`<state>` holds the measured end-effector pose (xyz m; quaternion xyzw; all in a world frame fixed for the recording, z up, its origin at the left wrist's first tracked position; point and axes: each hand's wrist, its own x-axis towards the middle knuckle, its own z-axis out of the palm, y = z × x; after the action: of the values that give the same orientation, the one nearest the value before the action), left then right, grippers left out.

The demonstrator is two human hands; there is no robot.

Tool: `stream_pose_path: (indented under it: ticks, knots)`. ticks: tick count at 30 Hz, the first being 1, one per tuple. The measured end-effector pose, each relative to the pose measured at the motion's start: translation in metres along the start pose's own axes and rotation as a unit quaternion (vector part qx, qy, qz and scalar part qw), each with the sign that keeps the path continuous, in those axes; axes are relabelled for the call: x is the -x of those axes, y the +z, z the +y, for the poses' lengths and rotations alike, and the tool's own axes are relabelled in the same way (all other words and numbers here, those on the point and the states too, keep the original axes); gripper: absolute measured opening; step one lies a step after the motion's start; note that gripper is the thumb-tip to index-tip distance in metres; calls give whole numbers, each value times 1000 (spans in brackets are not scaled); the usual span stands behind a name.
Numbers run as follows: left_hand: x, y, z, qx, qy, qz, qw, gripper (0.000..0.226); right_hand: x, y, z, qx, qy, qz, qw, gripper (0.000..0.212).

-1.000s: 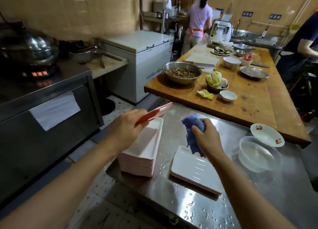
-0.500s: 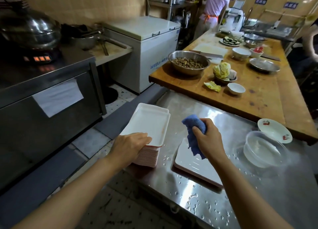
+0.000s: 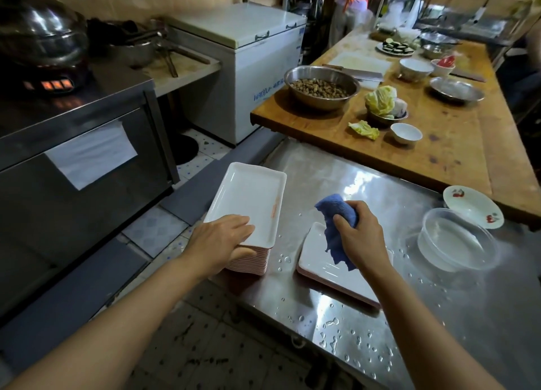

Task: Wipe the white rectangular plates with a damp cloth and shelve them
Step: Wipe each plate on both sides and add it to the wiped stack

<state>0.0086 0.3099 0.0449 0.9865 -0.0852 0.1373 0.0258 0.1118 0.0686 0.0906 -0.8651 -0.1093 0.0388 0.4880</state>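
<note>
Your left hand (image 3: 222, 243) is resting on the near end of the top plate (image 3: 248, 196) of the stack (image 3: 248, 257), fingers (image 3: 240, 224) lying nearly flat across its rim and thumb tucked against the stack's side, so you are steadying it rather than gripping it. That stack is sitting at the very corner of the steel counter (image 3: 336, 170), and the top plate is lying askew, its far end overhanging toward the floor. Taking everything from the stack: just to its right your right hand (image 3: 361, 237) is clutching the blue cloth (image 3: 336, 214), fingers curled tight around it, above a lone white plate (image 3: 330, 268) lying flat on the counter.

The main risk is sitting under your left hand. If you are pressing or pulling on the near end, the skewed plate may slide off the pile and drop past the counter edge. Water beads are dotting the counter right of the stack, so wet plates will likely be slipping easily. Farther right of the stack, a clear tub (image 3: 456, 243) and a flowered dish (image 3: 472, 206) are standing within reach of a careless elbow.
</note>
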Motion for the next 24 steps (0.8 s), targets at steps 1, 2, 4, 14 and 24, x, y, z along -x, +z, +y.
stream_pose_path:
  ticks: [1,2,4,14,24]
  knots:
    - [-1,2,-1,-7,-8,-2,1000,43,0,0,2,-1,3,-1,1000,13]
    - [-2,4,-2,-17,-19,-5,1000,46,0,0,3,-2,5,-2,1000,13]
    - [-3,7,-2,-25,-39,-9,999,52,0,-1,6,-6,10,-1,1000,14]
    - [-53,5,72,120,-31,52,991,39,1,-25,43,-13,65,26,997,14]
    - [-88,101,104,216,-239,-207,924,46,7,-43,119,72,172,97,978,47]
